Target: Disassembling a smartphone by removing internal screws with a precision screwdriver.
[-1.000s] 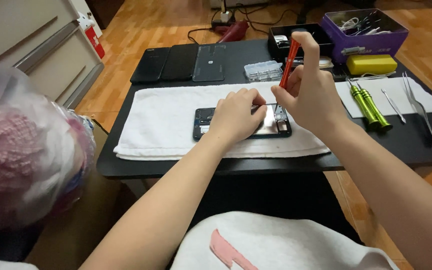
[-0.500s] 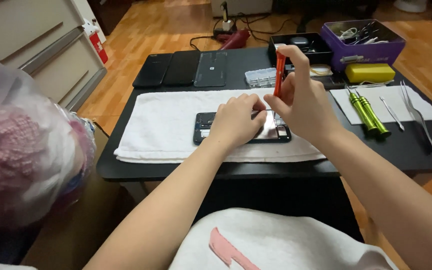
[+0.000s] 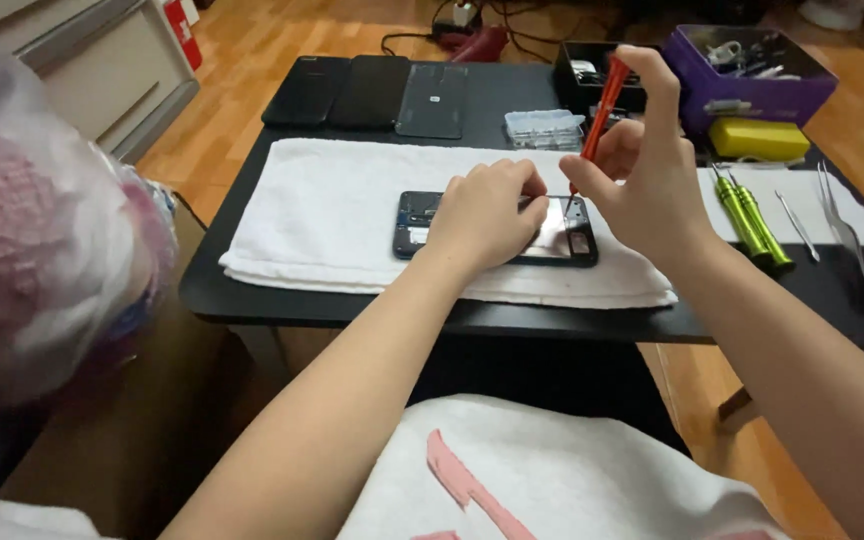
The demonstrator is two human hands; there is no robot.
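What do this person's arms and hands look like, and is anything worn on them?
Both arms are bare from the hands right up to the bottom edge of the picture: no sleeves in view. The left hand and right hand wear no gloves, and no rings, watch or bracelets show. The fingers are slim with short nails. Lower down, the person's white garment carries a pink marking.
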